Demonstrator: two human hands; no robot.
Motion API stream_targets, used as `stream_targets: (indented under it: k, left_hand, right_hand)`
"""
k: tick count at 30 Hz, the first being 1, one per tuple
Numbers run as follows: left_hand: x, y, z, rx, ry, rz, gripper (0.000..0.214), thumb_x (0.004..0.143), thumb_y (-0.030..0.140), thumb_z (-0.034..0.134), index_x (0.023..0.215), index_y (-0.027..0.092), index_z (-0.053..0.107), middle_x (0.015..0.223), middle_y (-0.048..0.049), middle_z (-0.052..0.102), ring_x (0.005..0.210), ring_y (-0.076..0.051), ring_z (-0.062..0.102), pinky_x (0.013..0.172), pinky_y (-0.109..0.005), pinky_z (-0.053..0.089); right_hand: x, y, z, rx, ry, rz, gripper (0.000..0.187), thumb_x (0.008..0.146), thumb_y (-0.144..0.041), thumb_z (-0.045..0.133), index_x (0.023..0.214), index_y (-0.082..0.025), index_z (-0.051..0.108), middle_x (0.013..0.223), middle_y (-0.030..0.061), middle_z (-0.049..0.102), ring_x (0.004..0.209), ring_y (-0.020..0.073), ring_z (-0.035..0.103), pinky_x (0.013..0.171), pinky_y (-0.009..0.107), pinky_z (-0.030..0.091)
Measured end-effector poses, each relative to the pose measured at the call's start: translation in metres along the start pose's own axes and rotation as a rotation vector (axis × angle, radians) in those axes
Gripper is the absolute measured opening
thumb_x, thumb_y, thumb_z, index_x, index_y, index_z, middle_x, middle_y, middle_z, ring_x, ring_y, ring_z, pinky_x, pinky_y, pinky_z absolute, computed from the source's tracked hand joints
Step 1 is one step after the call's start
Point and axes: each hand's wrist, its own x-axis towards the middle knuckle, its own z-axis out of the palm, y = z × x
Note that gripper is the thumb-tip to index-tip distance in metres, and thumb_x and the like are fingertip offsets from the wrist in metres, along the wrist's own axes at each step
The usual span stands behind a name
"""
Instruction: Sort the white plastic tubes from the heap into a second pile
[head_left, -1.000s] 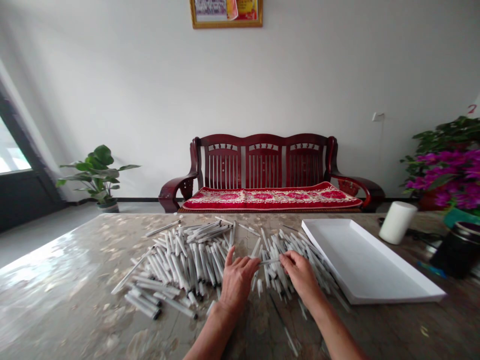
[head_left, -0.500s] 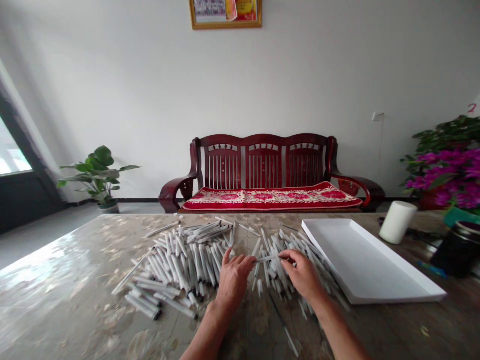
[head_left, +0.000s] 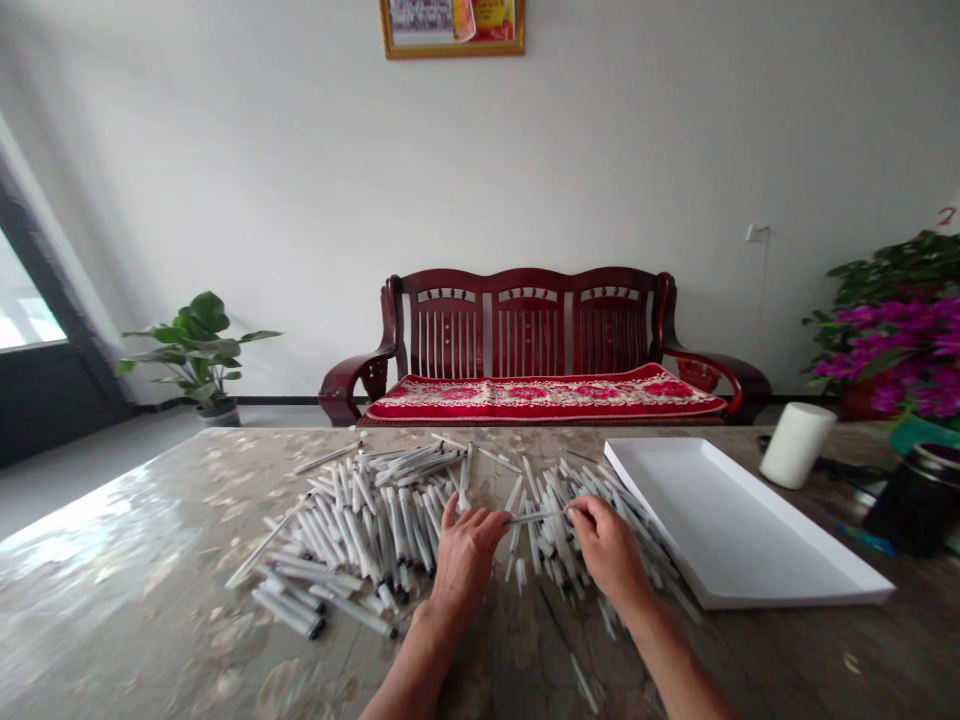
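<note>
A slim pale pen point(head_left: 534, 517) spans the gap between my two hands, above the table. My left hand point(head_left: 466, 548) pinches its left end with thumb and fingers, while the fingertips of my right hand point(head_left: 609, 545) close on the right end. Left of my hands lies a big heap of whitish pens point(head_left: 360, 530), many with black ends. Under and beside my right hand is a second pile of pale pen parts point(head_left: 551, 545), partly hidden by that hand. One thin dark refill-like stick point(head_left: 566, 645) lies apart, nearer to me.
A shallow white tray point(head_left: 750, 530) lies on the patterned table point(head_left: 150, 600) at the right. Beyond it stand a white cylinder point(head_left: 797, 445), a black container point(head_left: 916, 500) and purple flowers point(head_left: 900, 345). Past the table's far edge is a wooden bench point(head_left: 529, 320).
My right hand has shifted a little to the right, so a longer stretch of the pen shows between my hands. My left hand stays almost in place.
</note>
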Motion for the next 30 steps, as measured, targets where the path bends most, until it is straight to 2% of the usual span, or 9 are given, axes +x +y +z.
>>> stream_targets:
  k: [3, 7, 11, 16, 19, 23, 25, 27, 30]
  left_hand:
    - [0.0, -0.004, -0.003, 0.043, 0.032, -0.061, 0.019, 0.095, 0.023, 0.055, 0.1, 0.028, 0.072, 0.086, 0.0004, 0.077, 0.082, -0.021, 0.072, 0.108, -0.048, 0.038]
    - [0.0, -0.004, -0.006, 0.126, -0.02, -0.161, 0.019, 0.095, 0.026, 0.055, 0.1, 0.026, 0.073, 0.087, -0.0026, 0.077, 0.085, -0.022, 0.072, 0.09, -0.038, 0.048]
    - [-0.001, 0.001, -0.004, 0.158, -0.086, -0.249, 0.023, 0.094, 0.021, 0.053, 0.105, 0.026, 0.073, 0.092, -0.004, 0.077, 0.087, -0.021, 0.072, 0.079, -0.031, 0.049]
    - [-0.003, 0.017, 0.004, 0.101, -0.146, -0.286, 0.031, 0.095, 0.02, 0.05, 0.119, 0.025, 0.069, 0.098, -0.0058, 0.075, 0.083, -0.018, 0.072, 0.071, -0.026, 0.049]
    - [-0.005, 0.026, 0.006, 0.001, -0.154, -0.264, 0.031, 0.098, 0.027, 0.048, 0.123, 0.026, 0.067, 0.099, -0.0054, 0.075, 0.084, -0.018, 0.072, 0.071, -0.025, 0.05]
    - [0.003, 0.023, -0.002, -0.048, -0.125, -0.333, 0.031, 0.1, 0.029, 0.042, 0.11, 0.026, 0.072, 0.098, -0.0048, 0.076, 0.088, -0.018, 0.072, 0.072, -0.025, 0.049]
    - [0.014, 0.015, -0.007, -0.025, -0.119, -0.398, 0.032, 0.099, 0.026, 0.042, 0.101, 0.026, 0.074, 0.099, -0.0044, 0.076, 0.089, -0.018, 0.072, 0.072, -0.025, 0.048]
    - [0.029, 0.006, -0.012, 0.021, -0.161, -0.431, 0.031, 0.097, 0.024, 0.044, 0.097, 0.026, 0.074, 0.1, -0.0048, 0.077, 0.09, -0.018, 0.072, 0.072, -0.024, 0.047]
    - [0.057, -0.007, -0.012, 0.183, -0.319, -0.468, 0.032, 0.095, 0.021, 0.043, 0.098, 0.023, 0.075, 0.103, -0.0077, 0.077, 0.094, -0.02, 0.072, 0.073, -0.025, 0.048]
  right_hand:
    - [0.008, 0.013, -0.013, 0.019, 0.184, 0.056, 0.03, 0.082, -0.047, 0.05, 0.082, -0.022, 0.066, 0.079, 0.0071, 0.071, 0.077, 0.024, 0.065, 0.074, 0.035, 0.05]
    - [0.014, 0.022, -0.026, 0.018, 0.407, 0.118, 0.035, 0.084, -0.053, 0.05, 0.088, -0.02, 0.063, 0.08, 0.0087, 0.069, 0.073, 0.0231, 0.063, 0.07, 0.035, 0.05]
    - [0.01, 0.015, -0.029, -0.114, 0.483, -0.056, 0.025, 0.089, -0.044, 0.05, 0.087, -0.021, 0.06, 0.081, 0.0084, 0.065, 0.071, 0.0207, 0.059, 0.067, 0.033, 0.049]
    - [0.001, 0.006, -0.027, -0.2, 0.295, -0.346, 0.013, 0.09, -0.03, 0.051, 0.086, -0.023, 0.061, 0.082, 0.0055, 0.064, 0.075, 0.0197, 0.06, 0.07, 0.031, 0.05]
    - [-0.002, 0.003, -0.028, -0.187, 0.207, -0.426, 0.012, 0.089, -0.026, 0.052, 0.085, -0.023, 0.063, 0.081, 0.005, 0.065, 0.078, 0.0207, 0.062, 0.073, 0.033, 0.049]
    - [-0.008, -0.01, -0.021, -0.157, 0.126, -0.461, 0.02, 0.093, -0.024, 0.047, 0.086, -0.023, 0.065, 0.082, 0.0059, 0.066, 0.081, 0.0212, 0.063, 0.078, 0.034, 0.05]
    - [-0.014, -0.02, -0.011, -0.197, 0.004, -0.463, 0.022, 0.095, -0.026, 0.047, 0.093, -0.023, 0.068, 0.092, 0.0075, 0.069, 0.09, 0.0224, 0.064, 0.083, 0.036, 0.05]
    - [-0.022, -0.031, 0.003, -0.243, -0.179, -0.498, 0.027, 0.095, -0.029, 0.049, 0.114, -0.024, 0.068, 0.116, 0.0084, 0.069, 0.109, 0.0241, 0.062, 0.097, 0.04, 0.047]
    - [-0.033, -0.042, 0.024, -0.325, -0.399, -0.547, 0.041, 0.096, -0.035, 0.054, 0.136, -0.03, 0.058, 0.143, 0.0036, 0.058, 0.137, 0.0263, 0.045, 0.118, 0.047, 0.03]
